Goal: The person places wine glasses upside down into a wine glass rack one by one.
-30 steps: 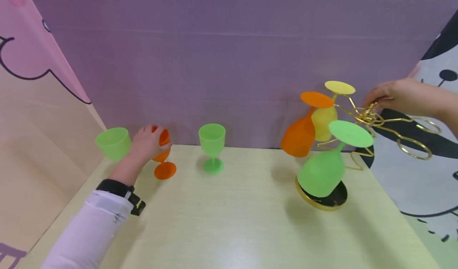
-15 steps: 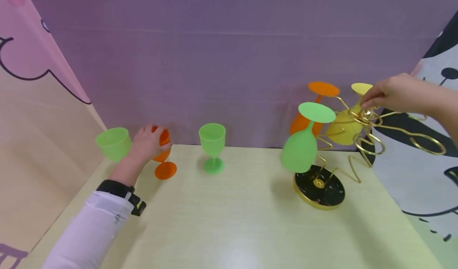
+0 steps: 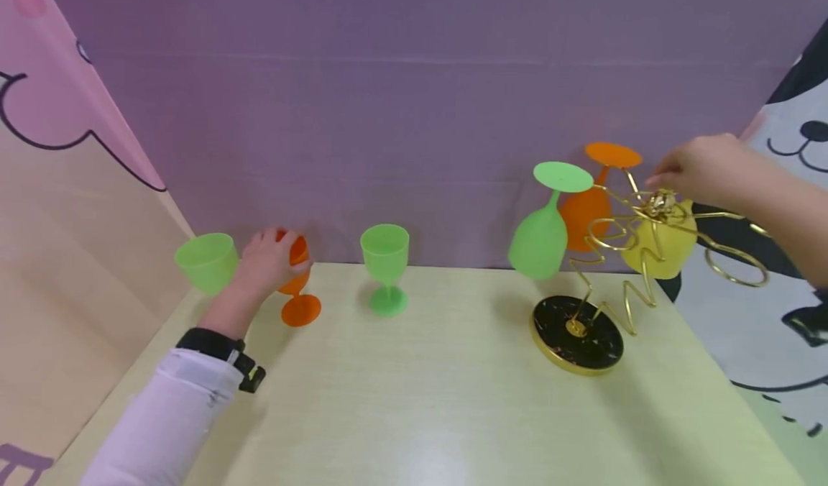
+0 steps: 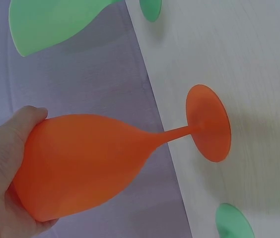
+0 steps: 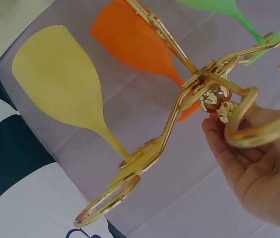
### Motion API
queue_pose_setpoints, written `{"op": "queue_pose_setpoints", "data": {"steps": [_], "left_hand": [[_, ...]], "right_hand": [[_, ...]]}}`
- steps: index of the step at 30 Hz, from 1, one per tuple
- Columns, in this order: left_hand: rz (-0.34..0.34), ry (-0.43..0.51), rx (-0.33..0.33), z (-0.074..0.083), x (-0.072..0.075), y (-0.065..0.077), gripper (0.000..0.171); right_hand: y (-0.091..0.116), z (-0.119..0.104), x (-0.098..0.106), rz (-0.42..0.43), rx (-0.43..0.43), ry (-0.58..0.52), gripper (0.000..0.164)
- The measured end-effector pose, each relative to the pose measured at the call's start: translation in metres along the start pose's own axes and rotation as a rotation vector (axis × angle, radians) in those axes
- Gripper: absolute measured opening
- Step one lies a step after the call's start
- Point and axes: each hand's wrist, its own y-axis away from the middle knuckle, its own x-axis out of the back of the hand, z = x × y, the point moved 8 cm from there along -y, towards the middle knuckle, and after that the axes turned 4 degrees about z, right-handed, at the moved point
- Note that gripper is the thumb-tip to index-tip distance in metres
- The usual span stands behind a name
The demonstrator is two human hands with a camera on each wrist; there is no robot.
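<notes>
My left hand (image 3: 265, 259) grips an orange plastic goblet (image 3: 301, 310) by its bowl near the rim; its round foot is at or just above the tabletop. On the right is a gold wire glass rack (image 3: 576, 328) with a round black base. My right hand (image 3: 701, 170) pinches the rack's top knob (image 5: 219, 101), its thumb mostly hidden in the right wrist view. Upside down by their feet hang a green goblet (image 3: 540, 241), an orange goblet (image 5: 130, 42) and a yellow goblet (image 5: 60, 77). Other wire loops of the rack hold nothing.
A green goblet (image 3: 385, 252) stands upright at mid table (image 3: 420, 400). Another green goblet (image 3: 208, 262) is behind my left forearm, its lower part hidden. A purple cloth wall (image 3: 414, 112) closes the back, with printed panels at both sides.
The rack's top has turned, carrying the hanging green goblet back and leftward, and the orange and yellow ones rightward. My right hand has shifted slightly at the knob; the left stays still.
</notes>
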Motion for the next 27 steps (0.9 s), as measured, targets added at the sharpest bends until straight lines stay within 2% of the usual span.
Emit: {"op": "queue_pose_setpoints", "data": {"steps": [7, 17, 23, 27], "left_hand": [[0.016, -0.023, 0.0, 0.0, 0.005, 0.0, 0.06], [0.009, -0.006, 0.022, -0.003, 0.011, -0.001, 0.06], [0.051, 0.004, 0.04, -0.007, 0.026, -0.005, 0.06], [0.098, 0.049, 0.053, -0.009, 0.041, -0.008, 0.058]], "right_hand": [[0.0, 0.003, -0.001, -0.032, -0.039, -0.041, 0.032], [-0.002, -0.001, -0.002, -0.026, -0.021, -0.025, 0.029], [-0.003, -0.002, -0.001, -0.009, -0.025, -0.034, 0.029], [-0.003, -0.002, -0.001, -0.004, -0.025, -0.04, 0.03]]}}
